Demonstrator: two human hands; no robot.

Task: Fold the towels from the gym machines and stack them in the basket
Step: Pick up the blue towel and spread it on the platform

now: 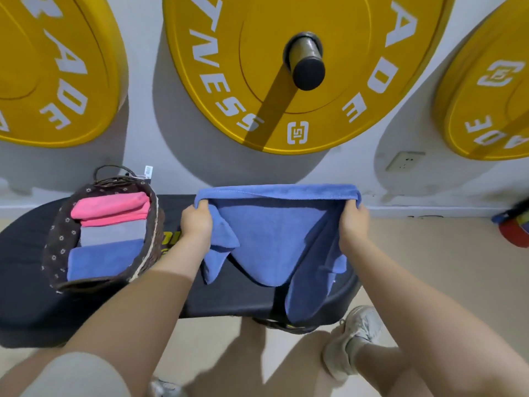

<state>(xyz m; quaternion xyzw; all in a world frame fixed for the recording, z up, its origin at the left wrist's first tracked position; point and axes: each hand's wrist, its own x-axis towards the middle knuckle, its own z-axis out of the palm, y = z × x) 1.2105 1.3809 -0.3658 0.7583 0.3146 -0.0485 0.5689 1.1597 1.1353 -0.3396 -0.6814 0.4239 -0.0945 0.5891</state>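
A blue towel [274, 236] is held up over the black bench [234, 299], its top edge stretched between my hands and its lower part sagging toward the pad. My left hand [196, 222] grips the towel's top left corner. My right hand [353, 223] grips the top right corner. On the bench to the left stands a dark wicker basket [57, 247] with a flowered lining. Inside it lie a folded pink towel [111, 209], a folded grey towel [111, 233] and a folded blue towel [103, 260].
Three yellow weight plates hang on the wall behind, the middle plate [229, 67] on a black-capped peg [307, 68] jutting toward me. A wall socket [405, 161] sits low on the right. My shoe [352, 339] stands on the beige floor by the bench.
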